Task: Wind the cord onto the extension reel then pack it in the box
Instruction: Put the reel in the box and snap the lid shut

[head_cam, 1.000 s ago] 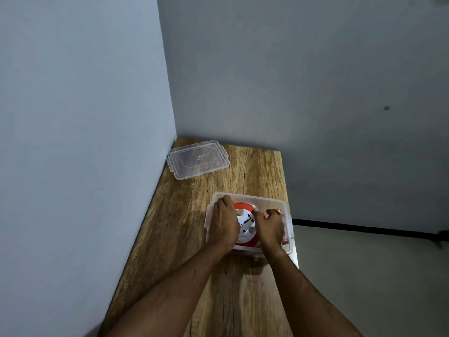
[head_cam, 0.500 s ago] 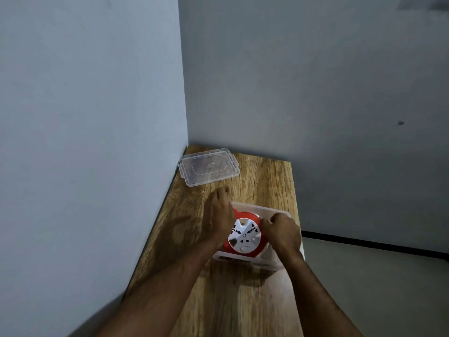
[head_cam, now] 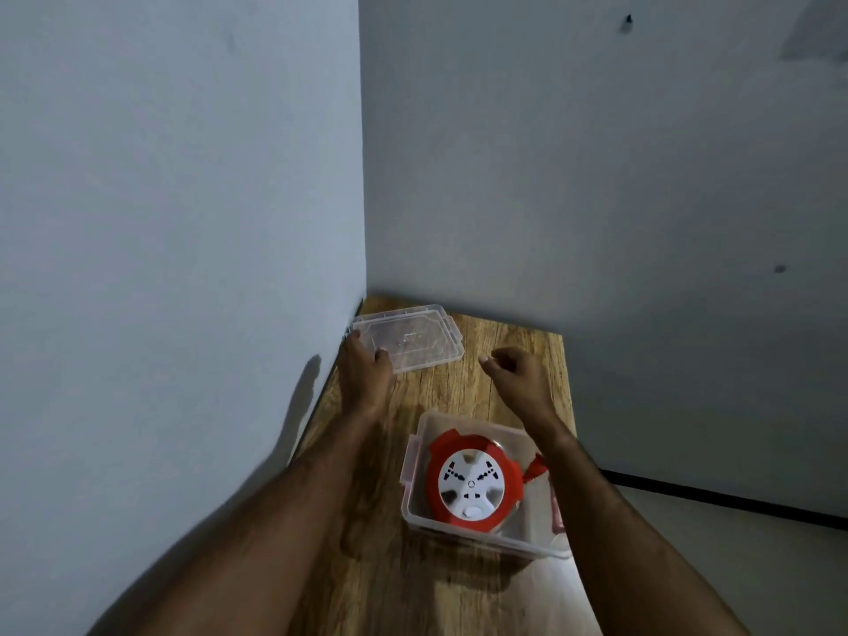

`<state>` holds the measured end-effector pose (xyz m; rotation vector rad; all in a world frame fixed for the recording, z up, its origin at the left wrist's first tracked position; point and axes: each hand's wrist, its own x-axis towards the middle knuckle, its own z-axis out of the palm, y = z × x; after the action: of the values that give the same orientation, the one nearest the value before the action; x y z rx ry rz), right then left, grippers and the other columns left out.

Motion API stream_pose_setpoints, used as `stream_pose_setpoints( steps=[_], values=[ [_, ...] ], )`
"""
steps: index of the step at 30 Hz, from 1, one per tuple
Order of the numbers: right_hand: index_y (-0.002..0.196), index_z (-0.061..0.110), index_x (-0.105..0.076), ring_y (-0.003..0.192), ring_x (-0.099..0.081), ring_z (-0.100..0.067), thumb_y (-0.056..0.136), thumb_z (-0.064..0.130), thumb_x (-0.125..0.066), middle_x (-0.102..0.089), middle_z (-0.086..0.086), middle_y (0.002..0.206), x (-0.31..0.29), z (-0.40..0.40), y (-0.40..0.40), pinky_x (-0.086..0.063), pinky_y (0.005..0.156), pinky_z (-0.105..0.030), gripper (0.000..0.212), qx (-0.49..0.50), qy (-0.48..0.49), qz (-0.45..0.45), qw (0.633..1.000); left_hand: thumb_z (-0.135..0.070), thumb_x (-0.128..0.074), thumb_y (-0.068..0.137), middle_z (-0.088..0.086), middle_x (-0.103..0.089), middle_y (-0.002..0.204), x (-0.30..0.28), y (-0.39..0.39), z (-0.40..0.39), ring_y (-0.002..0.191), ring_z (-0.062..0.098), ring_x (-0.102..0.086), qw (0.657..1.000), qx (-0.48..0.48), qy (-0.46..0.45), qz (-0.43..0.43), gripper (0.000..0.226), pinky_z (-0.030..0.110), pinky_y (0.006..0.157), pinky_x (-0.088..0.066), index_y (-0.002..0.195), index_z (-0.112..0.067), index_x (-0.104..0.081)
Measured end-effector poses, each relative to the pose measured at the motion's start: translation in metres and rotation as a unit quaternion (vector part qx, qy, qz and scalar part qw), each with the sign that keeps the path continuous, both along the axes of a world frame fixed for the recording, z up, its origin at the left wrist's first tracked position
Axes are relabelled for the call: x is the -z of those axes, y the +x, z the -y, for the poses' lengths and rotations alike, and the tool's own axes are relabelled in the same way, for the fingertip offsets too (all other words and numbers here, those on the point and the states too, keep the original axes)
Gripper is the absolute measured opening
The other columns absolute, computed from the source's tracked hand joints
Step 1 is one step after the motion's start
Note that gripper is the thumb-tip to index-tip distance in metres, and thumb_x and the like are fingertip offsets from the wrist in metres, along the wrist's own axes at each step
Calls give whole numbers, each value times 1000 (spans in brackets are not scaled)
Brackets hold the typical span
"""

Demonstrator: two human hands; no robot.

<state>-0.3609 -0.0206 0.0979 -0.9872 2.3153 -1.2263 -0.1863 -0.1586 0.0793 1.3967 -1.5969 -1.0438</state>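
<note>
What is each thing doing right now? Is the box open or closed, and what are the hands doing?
Clear plastic box: open, no lid on, standing on the wooden table.
Red and white round extension reel: lying flat inside the box, sockets up.
Clear plastic lid: lying on the table's far corner, off the box.
Left hand: gripping the lid's near left edge.
Right hand: holding nothing, fingers loosely curled above the table.

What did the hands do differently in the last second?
Both hands let go of the reel and reached forward: the left hand now grips the lid's near corner, and the right hand hovers beside it. The reel stayed in the box.
</note>
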Motion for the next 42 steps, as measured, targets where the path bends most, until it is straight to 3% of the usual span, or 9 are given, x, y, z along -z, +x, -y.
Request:
stream_pose_setpoints(
  steps=[5, 10, 16, 21, 24, 30, 35, 38, 42],
  values=[
    [140, 4, -54, 123, -59, -23, 95, 34, -67, -61, -12, 136, 4, 37, -19, -53, 96, -35, 55, -27, -15, 24, 999, -17, -61, 97, 13, -51, 145, 6, -4, 31, 129, 32, -54, 999, -24, 46, -9, 53, 40, 99, -50, 146, -9, -42],
    [143, 3, -51, 129, -55, -26, 95, 33, -67, -57, -14, 142, 20, 79, -44, -48, 104, -40, 58, -13, -4, 44, 999, -15, -60, 97, 15, -45, 151, 24, -14, 57, 135, 34, -48, 997, -33, 68, -5, 57, 39, 102, -47, 149, -6, -38],
    [144, 2, -50, 133, -52, -29, 95, 28, -68, -54, -15, 146, 59, 127, -68, -46, 108, -41, 59, -11, 34, 72, 997, -16, -62, 97, 16, -56, 139, 50, -31, 87, 124, 33, -57, 995, -44, 82, 18, 48, 37, 96, -51, 141, -3, -48],
    [144, 1, -49, 133, -52, -30, 95, 26, -67, -54, -16, 146, 87, 157, -81, -45, 109, -42, 59, -14, 63, 71, 995, -15, -64, 94, 17, -61, 131, 69, -40, 106, 120, 33, -60, 994, -49, 84, 41, 44, 44, 98, -54, 134, 0, -54],
    [145, 1, -47, 132, -52, -32, 95, 24, -66, -53, -17, 146, 99, 170, -86, -48, 106, -43, 58, -14, 79, 78, 994, -13, -65, 93, 16, -61, 131, 80, -43, 112, 120, 32, -60, 994, -48, 89, 36, 44, 45, 99, -54, 133, -1, -54],
    [132, 3, -59, 112, -61, -26, 96, 21, -63, -64, -13, 127, 113, 181, -82, -46, 79, -28, 41, -32, 74, 72, 994, -10, -64, 91, 15, -64, 128, 95, -46, 118, 118, 30, -61, 996, -37, 80, 19, 41, 46, 96, -55, 130, -2, -57],
    [129, 2, -62, 110, -63, -29, 95, 13, -59, -67, -14, 124, 109, 176, -77, -54, 84, -37, 36, -29, 76, 70, 994, -5, -62, 88, 14, -63, 126, 92, -43, 113, 116, 30, -61, 995, -36, 97, 4, 42, 46, 95, -56, 130, -3, -56],
    [126, 3, -64, 106, -64, -26, 92, 5, -56, -68, -12, 120, 100, 162, -74, -50, 76, -30, 35, -24, 62, 62, 996, -3, -60, 89, 14, -65, 123, 86, -38, 109, 113, 29, -63, 996, -20, 90, 1, 39, 45, 94, -57, 128, -4, -59],
    [126, 0, -65, 108, -63, -25, 89, -6, -50, -68, -13, 121, 83, 139, -71, -55, 86, -36, 41, -3, 36, 52, 998, -9, -56, 93, 10, -65, 124, 67, -33, 95, 112, 27, -64, 997, -14, 78, 11, 39, 45, 93, -58, 132, -10, -58]
  ],
)
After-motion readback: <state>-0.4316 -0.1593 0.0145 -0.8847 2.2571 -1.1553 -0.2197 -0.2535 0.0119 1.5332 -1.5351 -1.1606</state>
